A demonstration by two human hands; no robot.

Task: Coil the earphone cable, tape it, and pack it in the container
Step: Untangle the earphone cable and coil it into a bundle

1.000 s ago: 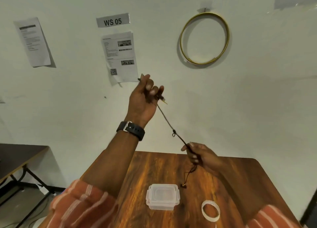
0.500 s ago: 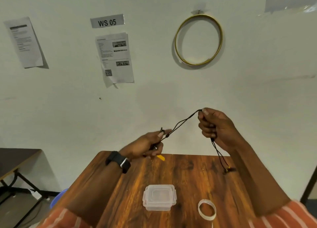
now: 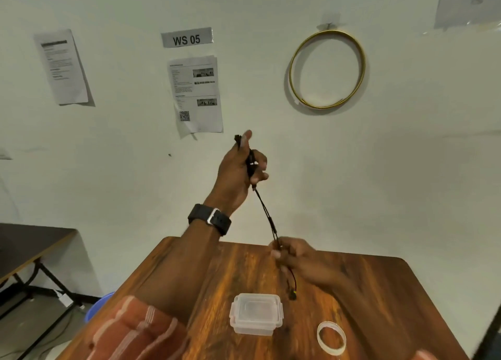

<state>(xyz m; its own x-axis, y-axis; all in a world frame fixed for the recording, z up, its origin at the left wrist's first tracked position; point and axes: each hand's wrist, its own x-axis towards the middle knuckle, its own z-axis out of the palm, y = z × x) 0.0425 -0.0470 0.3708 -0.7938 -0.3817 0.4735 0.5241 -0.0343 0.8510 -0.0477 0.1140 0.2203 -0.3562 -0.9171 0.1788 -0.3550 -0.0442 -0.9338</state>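
The thin black earphone cable (image 3: 267,215) is up in the air, stretched taut on a slant between two hands above the far part of the table. The left hand (image 3: 238,169) is raised high in front of the wall, fingers curled shut around the upper stretch of cable, with a short dark end poking out past the thumb. A black wristwatch with a silver buckle (image 3: 210,219) sits on that wrist, and a rust-orange striped sleeve (image 3: 135,330) fills the lower left. Down the line, the right hand (image 3: 294,256) is low over the brown wooden table (image 3: 379,292), fingertips pinched together on the cable's lower part; it is blurred, so the exact finger hold is hard to read. Below that pinch a short tail of cable hangs loose, ending in a small dark piece close to the tabletop; whether it touches the wood cannot be told. Near that dangling end, the clear rectangular plastic container (image 3: 256,317) sits on the table with its lid on, and to its right, apart from it, lies the pale ring of tape (image 3: 331,338), flat on the wood. Behind, the wall carries a grey "WS 05" sign (image 3: 187,37), printed paper sheets (image 3: 196,93), and a gold metal hoop (image 3: 326,69) hanging from a hook.
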